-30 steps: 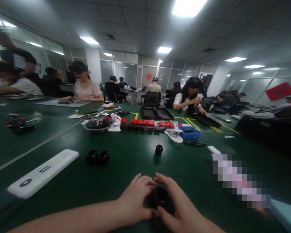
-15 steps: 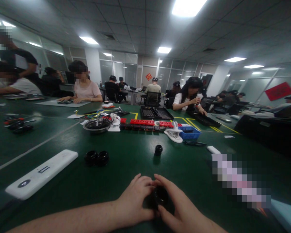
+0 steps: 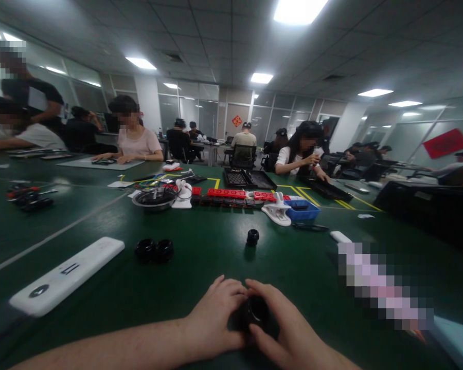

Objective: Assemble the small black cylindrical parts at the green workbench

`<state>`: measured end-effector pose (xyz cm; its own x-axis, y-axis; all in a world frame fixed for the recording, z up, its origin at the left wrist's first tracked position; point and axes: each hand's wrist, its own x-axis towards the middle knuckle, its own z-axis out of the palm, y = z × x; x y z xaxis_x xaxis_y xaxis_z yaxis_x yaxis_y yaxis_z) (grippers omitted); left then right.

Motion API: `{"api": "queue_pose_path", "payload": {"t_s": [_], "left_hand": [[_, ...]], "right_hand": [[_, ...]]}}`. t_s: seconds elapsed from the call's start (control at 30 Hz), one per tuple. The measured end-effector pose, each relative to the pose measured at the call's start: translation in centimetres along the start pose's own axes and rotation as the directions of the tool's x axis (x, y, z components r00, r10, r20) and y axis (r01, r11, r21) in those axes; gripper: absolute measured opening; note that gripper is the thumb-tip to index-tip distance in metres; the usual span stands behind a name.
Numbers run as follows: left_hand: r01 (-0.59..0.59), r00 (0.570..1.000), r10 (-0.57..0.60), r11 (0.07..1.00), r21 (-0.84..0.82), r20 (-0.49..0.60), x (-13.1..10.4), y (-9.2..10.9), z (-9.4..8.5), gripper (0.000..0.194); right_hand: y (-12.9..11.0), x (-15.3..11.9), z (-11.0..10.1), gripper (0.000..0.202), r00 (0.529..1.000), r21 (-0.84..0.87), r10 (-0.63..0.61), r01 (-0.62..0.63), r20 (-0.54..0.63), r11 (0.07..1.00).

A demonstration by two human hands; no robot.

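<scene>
Near the front edge of the green table, a round black part [image 3: 257, 310] with a hollow middle sits between my two hands. My right hand [image 3: 289, 326] curls round its right side, with the thumb in front and the fingers behind. From the left, my left hand [image 3: 218, 318] closes on the same black part, its fingertips meeting those of my right hand. The underside of the part is dark and hard to make out. Farther forward stands a small black ring-like part [image 3: 252, 237]. Two more black parts [image 3: 154, 250] lie side by side to the left.
A long white device [image 3: 69, 275] lies at the left. Farther back are a metal bowl [image 3: 154, 199], red strips [image 3: 226, 193], a white clamp [image 3: 278, 209] and a blue bin [image 3: 303, 209]. A blurred-out item [image 3: 381, 285] lies at the right. People sit across the table.
My hands hold nearly the same pose around the black part; my right thumb has shifted very slightly. The standing person at the far left has moved a little to the right.
</scene>
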<state>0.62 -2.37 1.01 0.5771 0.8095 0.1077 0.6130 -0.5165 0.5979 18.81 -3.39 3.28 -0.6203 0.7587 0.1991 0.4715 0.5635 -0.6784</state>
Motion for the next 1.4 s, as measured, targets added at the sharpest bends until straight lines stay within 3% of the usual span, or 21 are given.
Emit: {"api": "queue_pose_path", "payload": {"t_s": [0.13, 0.3, 0.47, 0.67, 0.87, 1.1, 1.2, 1.4], "left_hand": [[0.001, 1.0, -0.001, 1.0, 0.006, 0.022, 0.0, -0.1, 0.0, 0.05], [0.016, 1.0, -0.016, 1.0, 0.017, 0.023, -0.1, -0.1, 0.0, 0.048], [-0.002, 1.0, 0.002, 1.0, 0.01, 0.014, -0.1, 0.1, -0.1, 0.051], [0.006, 1.0, -0.006, 1.0, 0.006, 0.026, 0.0, -0.2, 0.0, 0.051], [-0.008, 1.0, 0.008, 1.0, 0.009, 0.019, 0.0, -0.4, 0.2, 0.043], [0.005, 1.0, -0.005, 1.0, 0.022, 0.011, -0.1, 0.0, 0.0, 0.048], [0.0, 1.0, -0.001, 1.0, 0.026, 0.022, -0.1, 0.1, -0.2, 0.05], [-0.005, 1.0, 0.005, 1.0, 0.015, 0.024, 0.0, 0.0, -0.2, 0.042]], "right_hand": [[0.3, 0.2, 0.3, 0.065, 0.999, 0.012, 0.034, -0.035, 0.037, 0.999], [0.9, 0.4, 0.5, 0.059, 0.992, 0.02, 0.128, -0.129, 0.008, 0.991], [-0.1, 0.1, -0.3, 0.058, 0.998, 0.019, 0.062, -0.063, 0.024, 0.998], [-0.5, 0.4, -0.1, 0.074, 0.994, -0.002, 0.05, -0.05, 0.099, 0.999], [0.3, 0.5, 0.0, 0.059, 0.991, -0.004, 0.133, -0.133, 0.012, 0.991], [1.0, 0.0, 0.1, 0.056, 0.998, 0.028, 0.012, -0.01, -0.069, 1.0], [0.5, -0.1, 0.0, 0.062, 0.999, 0.02, -0.01, 0.011, -0.036, 1.0], [0.2, 0.4, -0.2, 0.063, 0.995, -0.019, 0.098, -0.098, -0.022, 0.995]]}}
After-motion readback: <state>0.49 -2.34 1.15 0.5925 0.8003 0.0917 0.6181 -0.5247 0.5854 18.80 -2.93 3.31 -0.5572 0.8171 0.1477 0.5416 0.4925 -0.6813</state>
